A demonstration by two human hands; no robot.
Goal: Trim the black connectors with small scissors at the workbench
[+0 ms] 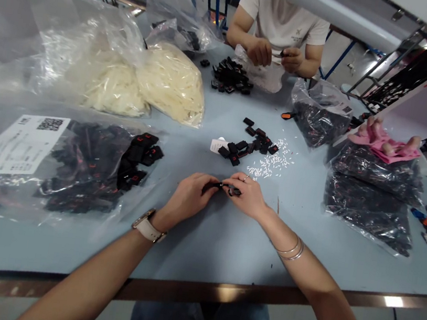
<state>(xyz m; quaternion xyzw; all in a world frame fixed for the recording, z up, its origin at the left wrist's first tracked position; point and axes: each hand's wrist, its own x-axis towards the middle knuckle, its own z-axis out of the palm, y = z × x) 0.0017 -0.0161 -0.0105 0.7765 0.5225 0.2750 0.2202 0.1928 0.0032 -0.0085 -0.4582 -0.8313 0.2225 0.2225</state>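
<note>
My left hand [188, 196] pinches a small black plastic part [212, 185] just above the table. Meeting it from the right, my right hand [247, 195] is closed around a small dark tool [234, 191], whose tip reaches toward that part; its exact kind is hard to make out. Just beyond my hands lies a loose group of black plastic pieces [253, 144], some with red marks. Many tiny white slivers [268, 162] are scattered beside them, near my right hand.
An open clear bag of black pieces [89, 169] lies at left, with bags of cream-coloured parts [172, 83] behind. Across the table a co-worker [283, 27] handles small parts by a black pile [231, 75]. Filled bags [370, 203] and pink gloves [386, 142] sit at right.
</note>
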